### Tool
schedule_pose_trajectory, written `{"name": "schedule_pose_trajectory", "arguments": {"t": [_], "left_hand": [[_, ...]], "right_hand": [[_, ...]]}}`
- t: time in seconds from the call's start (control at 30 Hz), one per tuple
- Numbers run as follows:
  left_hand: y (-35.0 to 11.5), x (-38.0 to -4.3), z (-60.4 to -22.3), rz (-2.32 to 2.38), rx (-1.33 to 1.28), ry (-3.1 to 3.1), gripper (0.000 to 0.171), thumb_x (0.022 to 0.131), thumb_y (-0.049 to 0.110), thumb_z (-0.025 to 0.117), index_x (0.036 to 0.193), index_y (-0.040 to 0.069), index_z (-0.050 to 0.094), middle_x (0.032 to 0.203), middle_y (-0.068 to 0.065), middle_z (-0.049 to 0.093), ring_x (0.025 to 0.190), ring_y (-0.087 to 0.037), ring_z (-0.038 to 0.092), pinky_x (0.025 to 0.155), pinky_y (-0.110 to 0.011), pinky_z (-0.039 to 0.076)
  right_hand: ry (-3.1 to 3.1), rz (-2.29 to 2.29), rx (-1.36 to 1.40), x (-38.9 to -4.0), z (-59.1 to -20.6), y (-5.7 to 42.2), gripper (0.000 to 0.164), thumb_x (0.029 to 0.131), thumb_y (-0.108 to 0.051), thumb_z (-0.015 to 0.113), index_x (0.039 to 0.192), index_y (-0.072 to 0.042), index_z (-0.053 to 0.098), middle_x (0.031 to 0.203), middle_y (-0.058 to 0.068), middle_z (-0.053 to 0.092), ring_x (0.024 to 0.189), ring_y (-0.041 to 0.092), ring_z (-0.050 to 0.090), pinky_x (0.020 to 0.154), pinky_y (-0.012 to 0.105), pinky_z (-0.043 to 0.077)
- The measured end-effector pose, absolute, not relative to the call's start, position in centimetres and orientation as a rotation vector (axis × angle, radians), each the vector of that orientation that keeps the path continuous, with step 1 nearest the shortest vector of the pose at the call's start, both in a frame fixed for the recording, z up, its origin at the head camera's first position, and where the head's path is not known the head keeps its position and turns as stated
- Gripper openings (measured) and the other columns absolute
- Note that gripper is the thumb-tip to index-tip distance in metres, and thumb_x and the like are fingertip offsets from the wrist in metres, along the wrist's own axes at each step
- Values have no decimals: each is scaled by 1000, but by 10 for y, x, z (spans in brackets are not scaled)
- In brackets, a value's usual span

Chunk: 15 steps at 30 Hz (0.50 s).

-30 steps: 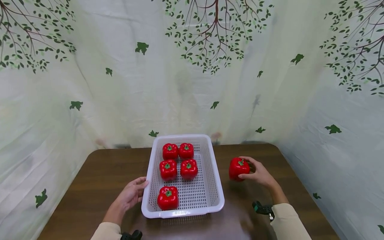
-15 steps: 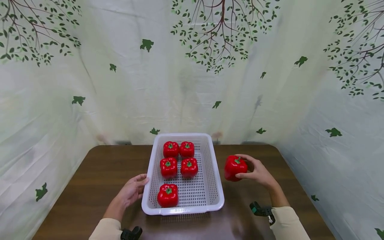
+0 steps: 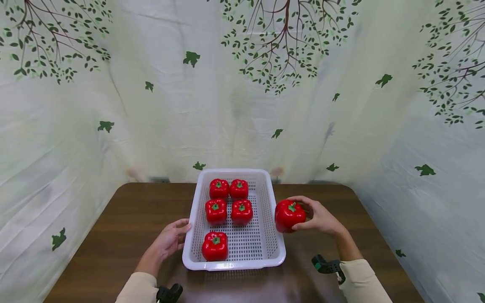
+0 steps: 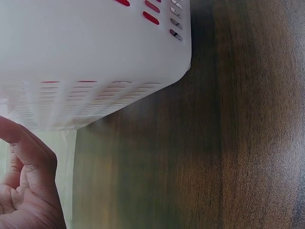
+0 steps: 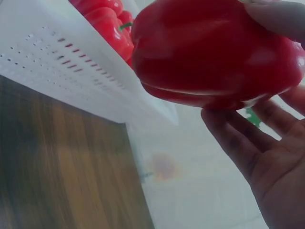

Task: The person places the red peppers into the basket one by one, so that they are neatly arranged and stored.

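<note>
A red bell pepper [image 3: 289, 216] with a green stem is in my right hand [image 3: 321, 219], thumb on one side and fingers on the other. It is raised beside the right rim of a white perforated basket [image 3: 234, 266]. In the right wrist view the bell pepper [image 5: 205, 52] lies on its side, above the level of the table. My left hand [image 3: 170, 240] holds the basket's left rim; the left wrist view shows its bent fingers [image 4: 35, 157] by the basket wall. Several red bell peppers [image 3: 215, 246] sit inside, one at the front left and the others in two rows behind.
The basket stands on a dark wooden table [image 3: 140, 210]. Behind and around the table hangs a pale curtain [image 3: 235, 126] printed with leaves and branches. Each wrist wears a black device, such as the one on the right [image 3: 327, 268].
My right hand has moved left with the bell pepper, from over the table to the basket's right rim. My left hand keeps its place at the left rim.
</note>
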<state>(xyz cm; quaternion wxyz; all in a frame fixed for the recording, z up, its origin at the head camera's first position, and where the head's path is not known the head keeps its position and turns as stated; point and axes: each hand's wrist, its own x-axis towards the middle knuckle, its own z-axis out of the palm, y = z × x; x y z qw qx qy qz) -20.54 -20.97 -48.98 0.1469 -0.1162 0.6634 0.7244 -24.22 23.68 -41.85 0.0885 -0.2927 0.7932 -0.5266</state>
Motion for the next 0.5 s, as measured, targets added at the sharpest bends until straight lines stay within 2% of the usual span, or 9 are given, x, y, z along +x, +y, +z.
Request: {"name": "schedule_pose_trajectory", "arguments": {"t": [0.33, 0.5], "left_hand": [[-210, -206, -492, 2082, -332, 1905, 49, 95, 29, 61, 134, 3, 44, 121, -12, 58, 99, -25, 65, 86, -44, 53], [-210, -206, -492, 2083, -326, 1906, 49, 96, 28, 60, 134, 2, 44, 117, -11, 59, 97, -24, 65, 85, -44, 54]], "right_hand": [[2366, -1437, -952, -249, -417, 215, 71, 70, -13, 84, 131, -7, 48, 126, 14, 54, 114, 35, 51, 84, 34, 55], [2329, -1392, -949, -253, -414, 203, 71, 70, -13, 83, 131, -6, 47, 127, 14, 54, 115, 35, 50, 85, 36, 55]]}}
